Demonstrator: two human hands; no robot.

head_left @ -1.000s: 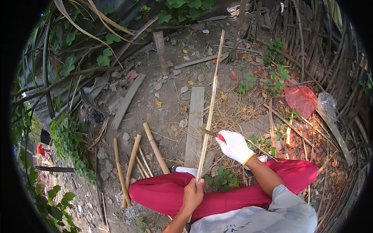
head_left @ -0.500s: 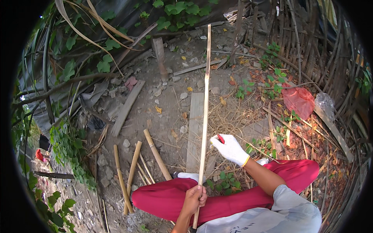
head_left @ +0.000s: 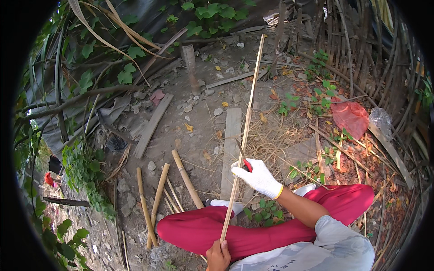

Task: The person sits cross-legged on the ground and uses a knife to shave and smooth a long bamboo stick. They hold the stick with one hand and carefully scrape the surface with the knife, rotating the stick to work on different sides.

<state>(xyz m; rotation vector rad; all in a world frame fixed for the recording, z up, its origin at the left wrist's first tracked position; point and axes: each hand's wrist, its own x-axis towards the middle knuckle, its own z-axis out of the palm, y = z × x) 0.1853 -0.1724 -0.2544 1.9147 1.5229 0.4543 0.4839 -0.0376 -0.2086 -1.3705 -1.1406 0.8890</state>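
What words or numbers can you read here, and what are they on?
Grey shirt: a few dark printed marks near the picture's lower edge, too small and blurred to read.
Pale strip and red-handled knife: no writing that I can see.
Red plastic bag: none that I can make out.
So there's nothing I can read out for you.

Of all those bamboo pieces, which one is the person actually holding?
The long pale strip, gripped low down by the bare left hand. The shorter, round bamboo pieces rest beside the left knee with no hand on them.
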